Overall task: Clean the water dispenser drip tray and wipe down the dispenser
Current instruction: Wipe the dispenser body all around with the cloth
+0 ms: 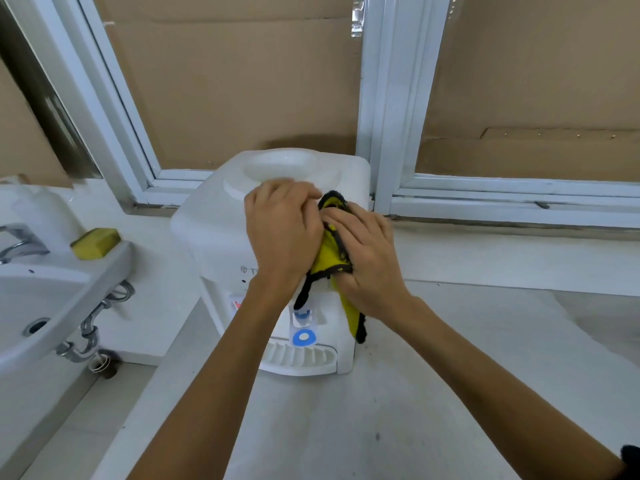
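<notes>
A white tabletop water dispenser (211, 233) stands on a pale floor sheet below the window, with no bottle in its round top socket. Its slotted white drip tray (299, 356) sits at the base under a blue-tipped tap (302, 315). A yellow cloth with a black hem (330, 254) hangs in front of the dispenser's upper right side. My right hand (367, 258) grips the bunched cloth. My left hand (282, 230) has its fingers curled over the cloth's upper end, next to the right hand. Part of the dispenser's front is hidden behind both hands.
A white wash basin (45, 306) with a chrome tap and exposed drain pipe stands at the left. On its rim lies a yellow sponge (95, 242). White window frames (388, 133) backed with brown cardboard rise right behind the dispenser.
</notes>
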